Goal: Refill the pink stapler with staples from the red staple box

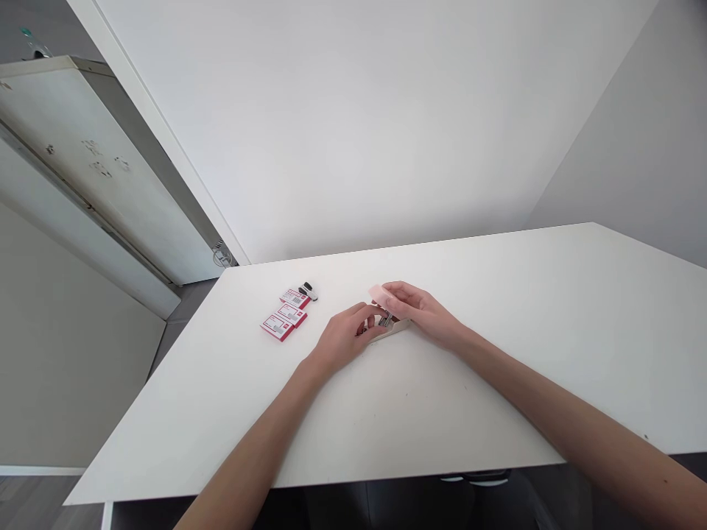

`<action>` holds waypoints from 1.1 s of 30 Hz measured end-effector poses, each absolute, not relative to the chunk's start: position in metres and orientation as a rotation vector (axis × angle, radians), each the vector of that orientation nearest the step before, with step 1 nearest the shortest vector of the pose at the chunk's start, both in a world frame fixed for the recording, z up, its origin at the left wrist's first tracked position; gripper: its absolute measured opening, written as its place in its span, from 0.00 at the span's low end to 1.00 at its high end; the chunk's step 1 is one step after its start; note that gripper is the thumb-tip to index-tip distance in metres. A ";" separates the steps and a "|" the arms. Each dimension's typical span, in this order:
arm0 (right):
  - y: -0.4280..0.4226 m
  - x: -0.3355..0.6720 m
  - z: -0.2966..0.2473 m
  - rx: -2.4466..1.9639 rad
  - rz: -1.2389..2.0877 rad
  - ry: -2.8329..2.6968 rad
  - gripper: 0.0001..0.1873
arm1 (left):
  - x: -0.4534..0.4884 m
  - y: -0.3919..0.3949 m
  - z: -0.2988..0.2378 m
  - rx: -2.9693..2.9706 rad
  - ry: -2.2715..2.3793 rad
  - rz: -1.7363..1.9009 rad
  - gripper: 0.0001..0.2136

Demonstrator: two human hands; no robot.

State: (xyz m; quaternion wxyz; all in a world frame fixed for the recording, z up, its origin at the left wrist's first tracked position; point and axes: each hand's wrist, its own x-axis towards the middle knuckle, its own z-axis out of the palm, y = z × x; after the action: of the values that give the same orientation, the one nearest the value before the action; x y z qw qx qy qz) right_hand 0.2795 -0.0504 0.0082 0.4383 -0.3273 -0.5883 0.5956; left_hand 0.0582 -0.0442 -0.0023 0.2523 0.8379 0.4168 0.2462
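Note:
My right hand point(417, 309) pinches a small pale pink piece point(380, 295), perhaps paper or a pad, between thumb and fingers. Close beside it, my left hand point(347, 335) is closed, with its fingers curled at a small metallic item point(385, 319) whose kind I cannot make out. Under both hands lies a flat, pale, tray-like piece point(395, 330), mostly covered by them. Small dark bits show beneath the left fingers, too small to name.
Left of my hands, several small red-and-white boxes point(278, 326) lie on the white table point(497, 368). A small white-and-black stapler-like object point(308, 291) rests against the farthest box. A white wall point(375, 132) rises behind the table, and a pale cabinet point(104, 169) stands at far left.

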 end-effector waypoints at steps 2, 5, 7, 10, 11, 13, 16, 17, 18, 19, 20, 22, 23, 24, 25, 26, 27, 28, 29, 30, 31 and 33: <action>-0.050 0.280 0.008 -0.811 1.478 -1.459 0.21 | 0.058 -0.044 -0.003 2.298 1.126 0.669 0.10; -0.050 0.280 0.007 -0.806 1.474 -1.472 0.21 | 0.058 -0.043 -0.003 2.287 1.133 0.655 0.09; -0.049 0.280 0.007 -0.810 1.482 -1.477 0.21 | 0.058 -0.044 -0.002 2.265 1.139 0.646 0.09; -0.049 0.280 0.007 -0.822 1.490 -1.480 0.22 | 0.059 -0.044 0.001 2.240 1.142 0.636 0.08; -0.050 0.280 0.008 -0.822 1.494 -1.482 0.22 | 0.059 -0.045 0.001 2.234 1.139 0.634 0.08; -0.051 0.280 0.010 -0.820 1.497 -1.494 0.22 | 0.059 -0.045 0.002 2.225 1.138 0.634 0.08; -0.052 0.281 0.012 -0.828 1.493 -1.530 0.22 | 0.058 -0.045 0.002 2.209 1.127 0.652 0.09; -0.051 0.282 0.012 -0.831 1.494 -1.545 0.23 | 0.057 -0.045 0.002 2.206 1.116 0.662 0.09; -0.051 0.282 0.012 -0.833 1.498 -1.559 0.23 | 0.057 -0.045 0.001 2.207 1.100 0.671 0.09; -0.050 0.283 0.012 -0.833 1.505 -1.574 0.23 | 0.056 -0.045 0.001 2.210 1.083 0.679 0.09; -0.050 0.284 0.012 -0.832 1.511 -1.589 0.23 | 0.056 -0.045 0.001 2.214 1.069 0.686 0.09; -0.049 0.285 0.012 -0.827 1.518 -1.614 0.23 | 0.056 -0.045 0.001 2.215 1.055 0.689 0.09; -0.049 0.285 0.013 -0.821 1.521 -1.622 0.23 | 0.056 -0.045 0.002 2.209 1.055 0.689 0.09; -0.049 0.285 0.013 -0.814 1.524 -1.626 0.23 | 0.056 -0.046 0.003 2.199 1.056 0.690 0.09; -0.049 0.285 0.014 -0.806 1.527 -1.630 0.24 | 0.056 -0.046 0.004 2.189 1.056 0.691 0.09; -0.049 0.285 0.014 -0.797 1.530 -1.633 0.24 | 0.056 -0.047 0.005 2.179 1.052 0.693 0.09; -0.049 0.285 0.015 -0.787 1.534 -1.636 0.24 | 0.057 -0.048 0.006 2.170 1.046 0.695 0.10; -0.049 0.285 0.016 -0.774 1.541 -1.636 0.24 | 0.057 -0.049 0.008 2.162 1.038 0.697 0.10; -0.050 0.284 0.016 -0.761 1.549 -1.636 0.24 | 0.057 -0.050 0.009 2.156 1.029 0.697 0.10; -0.050 0.284 0.016 -0.750 1.556 -1.635 0.23 | 0.057 -0.050 0.010 2.149 1.021 0.695 0.10; -0.050 0.284 0.016 -0.742 1.562 -1.635 0.23 | 0.058 -0.051 0.010 2.142 1.016 0.692 0.10; -0.050 0.284 0.016 -0.728 1.569 -1.639 0.23 | 0.058 -0.051 0.010 2.133 1.009 0.688 0.10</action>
State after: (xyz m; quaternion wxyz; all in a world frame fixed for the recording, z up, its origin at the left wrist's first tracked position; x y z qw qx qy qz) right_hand 0.2841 -0.0496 0.0158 0.3703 -0.2837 -0.6389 0.6117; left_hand 0.0582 -0.0506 0.0100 0.3351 0.8176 0.3869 0.2637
